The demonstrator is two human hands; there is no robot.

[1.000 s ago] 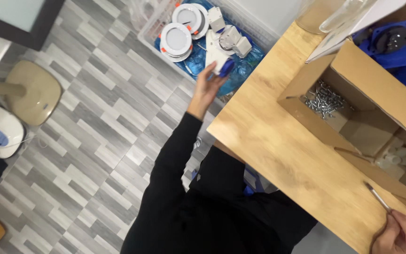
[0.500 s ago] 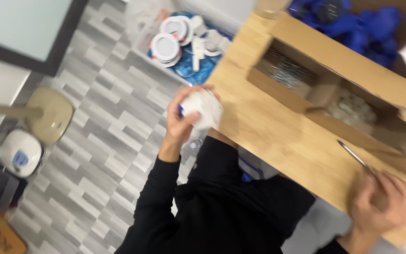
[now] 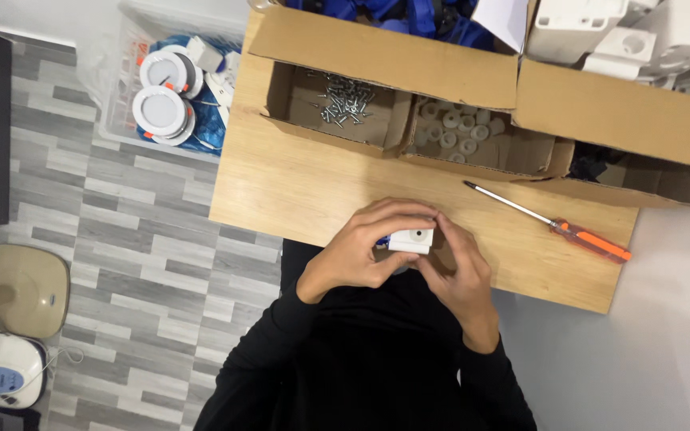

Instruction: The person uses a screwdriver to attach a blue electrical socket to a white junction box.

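— What do we have in hand right now?

— We hold a small white plastic block between both hands, over the near edge of the wooden tabletop. Our left hand curls around it from the left, fingers arched over its top; our right hand closes on it from the right, fingertips pressed to its side. Both sets of fingers pinch the block, none of them spread.

— Which step would we call this?

— By our reading, we are seating or lining up the part by hand before anything is fastened. A bit of blue shows beneath the block, but we cannot tell what it is.

— And what does the next move call for?

— Probably a steady grip with one hand so the other can let go. The screwdriver, with its thin steel shaft and orange handle, lies on the tabletop just to our right, untouched.

— What about materials around us?

— The block looks smooth, hard and boxy, with a round recess in its face. Behind it stands an open cardboard box with matte brown walls; one compartment holds loose metal screws, the next small round white caps. On the grey plank floor, a clear bin holds round white disc fittings.
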